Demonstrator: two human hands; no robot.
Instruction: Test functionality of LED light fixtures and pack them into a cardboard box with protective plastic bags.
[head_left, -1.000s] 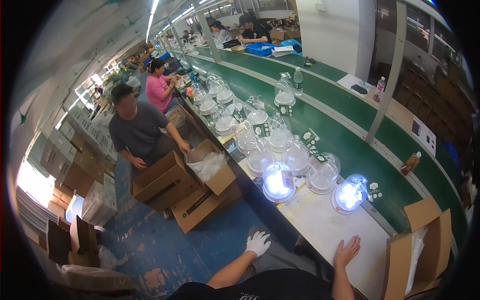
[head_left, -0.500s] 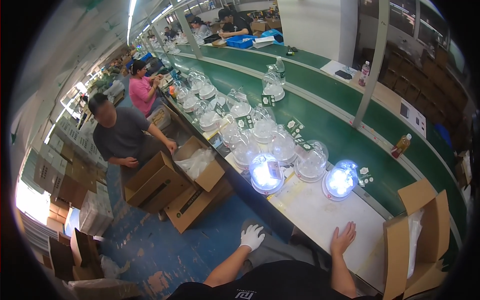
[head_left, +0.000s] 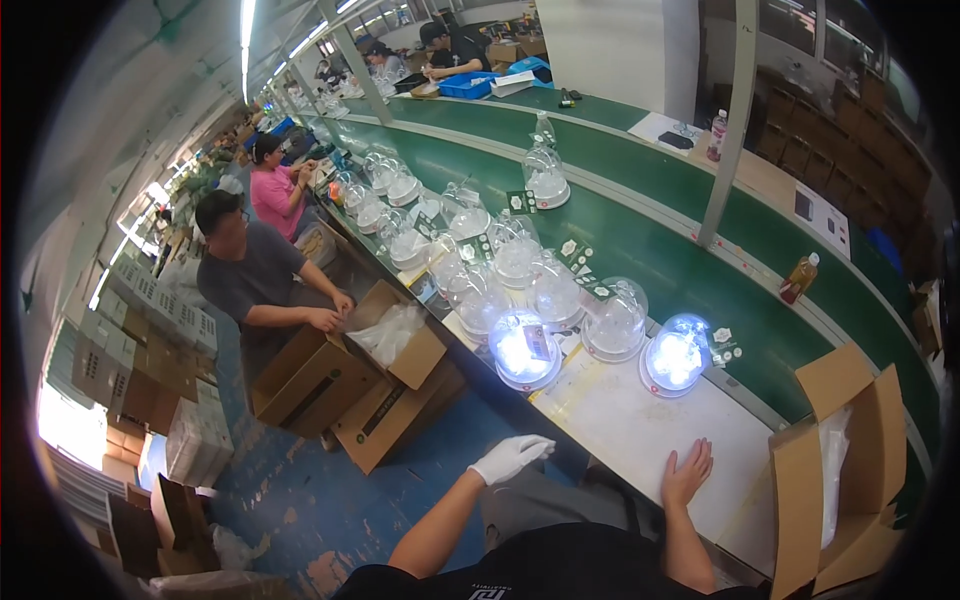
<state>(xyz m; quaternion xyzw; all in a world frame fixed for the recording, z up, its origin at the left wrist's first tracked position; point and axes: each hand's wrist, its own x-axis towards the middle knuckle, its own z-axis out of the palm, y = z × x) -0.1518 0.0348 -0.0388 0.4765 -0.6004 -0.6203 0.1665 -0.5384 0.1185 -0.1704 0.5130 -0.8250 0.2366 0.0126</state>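
Your gloved left hand (head_left: pixel 512 459) hovers over your lap, just short of the table's near edge, its fingers loosely extended; nothing shows in it. Your bare right hand (head_left: pixel 687 472) lies relaxed with fingers spread on the white table (head_left: pixel 640 420), gripping nothing.

The 2 lamps nearest your hands are lit and stand on the table beyond them, untouched. The left lit lamp (head_left: pixel 525 348) is close to the near edge, so a knock from your left forearm as it rises could tip it toward the floor. The right lit lamp (head_left: pixel 677 355) sits toward the far side, near the green belt (head_left: pixel 640 265); a careless push could shove its base off the table onto that surface. Smooth domes could also slip against the glove's fabric if you grasp them by the top alone. Beside your right hand, the open carton (head_left: pixel 795 500) has raised flaps that could catch your wrist or scrape a dome, and the plastic bag (head_left: pixel 832 480) inside could snag.

Each lit lamp has a clear rounded dome on a pale round base and glows bluish white, bright enough to hide its inside. A green card (head_left: pixel 722 347) sticks out beside the right lit lamp. Between the 2 is an unlit lamp (head_left: pixel 614 318), its dome see-through. Farther left, more lamps crowd together, so moving 1 could jostle its neighbours.
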